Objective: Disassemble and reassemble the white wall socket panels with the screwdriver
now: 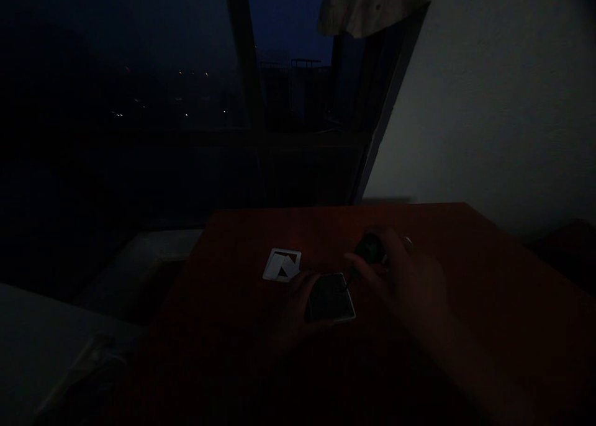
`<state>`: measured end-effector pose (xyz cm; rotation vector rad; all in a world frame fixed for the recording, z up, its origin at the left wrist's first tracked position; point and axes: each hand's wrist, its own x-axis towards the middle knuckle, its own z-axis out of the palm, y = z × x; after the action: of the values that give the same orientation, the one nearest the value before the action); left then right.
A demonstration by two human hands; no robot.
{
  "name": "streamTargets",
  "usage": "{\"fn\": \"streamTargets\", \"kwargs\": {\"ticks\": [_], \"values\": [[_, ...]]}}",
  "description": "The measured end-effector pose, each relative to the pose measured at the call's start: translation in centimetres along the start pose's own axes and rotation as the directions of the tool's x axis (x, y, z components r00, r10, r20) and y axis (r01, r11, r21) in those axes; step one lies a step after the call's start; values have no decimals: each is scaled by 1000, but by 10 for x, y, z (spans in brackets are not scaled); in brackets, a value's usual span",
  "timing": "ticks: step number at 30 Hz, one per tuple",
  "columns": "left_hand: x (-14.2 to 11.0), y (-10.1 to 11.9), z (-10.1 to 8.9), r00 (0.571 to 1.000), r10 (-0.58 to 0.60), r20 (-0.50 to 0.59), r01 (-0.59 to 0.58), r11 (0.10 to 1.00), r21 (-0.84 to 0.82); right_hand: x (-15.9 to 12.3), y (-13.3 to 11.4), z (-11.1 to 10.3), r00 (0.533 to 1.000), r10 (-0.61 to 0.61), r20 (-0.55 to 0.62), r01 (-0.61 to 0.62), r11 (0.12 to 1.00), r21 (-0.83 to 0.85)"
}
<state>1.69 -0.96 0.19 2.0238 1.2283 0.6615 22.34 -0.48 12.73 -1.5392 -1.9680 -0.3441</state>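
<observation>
The room is very dark. My left hand (292, 307) rests on a reddish table (465, 240) and its fingers wrap the left edge of a small dark flat device with a pale rim (331, 299). My right hand (405, 277) reaches in from the right just above that device, fingers pinched together near a dark rounded object (369, 248). What the pinch holds is too dim to name. A ring shows on one right finger. A small white card with a dark triangle (282, 264) lies on the table left of both hands.
A large window (186, 103) with a dark frame fills the back, with distant lights outside. Pale cloth (372, 4) hangs at the top. A light wall (503, 103) stands at the right. A pale surface (41, 345) lies at the lower left.
</observation>
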Motion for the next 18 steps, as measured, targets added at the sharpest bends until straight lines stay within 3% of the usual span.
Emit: {"fn": "streamTargets", "kwargs": {"ticks": [4, 7, 9, 11, 14, 16, 18], "values": [[-1, 2, -1, 999, -31, 11, 31, 1000, 1, 1, 0, -1, 999, 5, 40, -7, 999, 47], [-2, 2, 0, 999, -40, 18, 40, 999, -12, 1, 6, -3, 995, 17, 102, -39, 977, 211], [-3, 2, -1, 999, -41, 19, 41, 999, -13, 1, 13, -4, 990, 89, 109, -120, 938, 325], [-4, 2, -3, 999, -36, 15, 36, 999, 6, -2, 23, -1, 968, 240, 74, -248, 870, 426], [-6, 4, -12, 998, -31, -54, 35, 997, 75, -14, 38, 13, 853, 512, 101, -452, 629, 632], [-9, 3, -22, 988, -34, -151, 59, 985, 163, -27, 46, 28, 755, 581, 305, -568, 345, 747], [-14, -1, -35, 960, -76, -270, 151, 951, 271, -42, 50, 46, 619, 530, 580, -668, -34, 743]]}}
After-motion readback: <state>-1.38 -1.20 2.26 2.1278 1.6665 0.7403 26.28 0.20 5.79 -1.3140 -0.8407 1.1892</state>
